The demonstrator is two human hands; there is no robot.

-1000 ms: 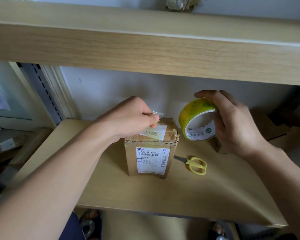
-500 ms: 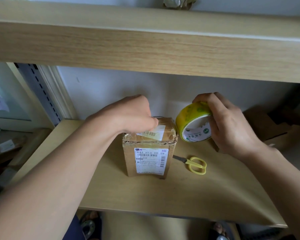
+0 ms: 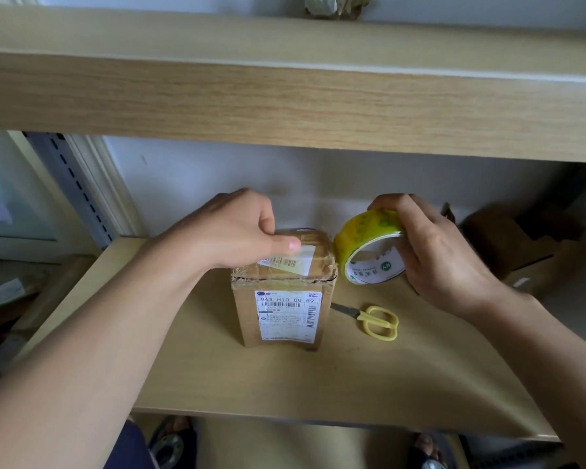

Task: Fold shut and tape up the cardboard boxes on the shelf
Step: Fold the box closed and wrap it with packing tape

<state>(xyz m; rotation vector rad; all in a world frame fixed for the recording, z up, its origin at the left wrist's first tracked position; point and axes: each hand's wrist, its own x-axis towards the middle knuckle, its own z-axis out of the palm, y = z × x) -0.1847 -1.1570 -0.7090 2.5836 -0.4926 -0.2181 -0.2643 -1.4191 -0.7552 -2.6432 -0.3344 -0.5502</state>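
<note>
Creased brown cardboard box (image 3: 281, 309) on pale wood-grain shelf (image 3: 318, 377).
Left hand (image 3: 237, 231) presses its top; right hand (image 3: 433, 252) grips glossy yellow tape roll (image 3: 369, 252); label (image 3: 286, 314) reads "H10-00 59".

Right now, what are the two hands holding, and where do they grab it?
The right hand grips the tape roll around its outer rim. The left hand holds nothing; it presses on the cardboard box top.

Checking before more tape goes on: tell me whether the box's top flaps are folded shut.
Shut. The cardboard box has its top flaps lying flat under the left hand.
</note>
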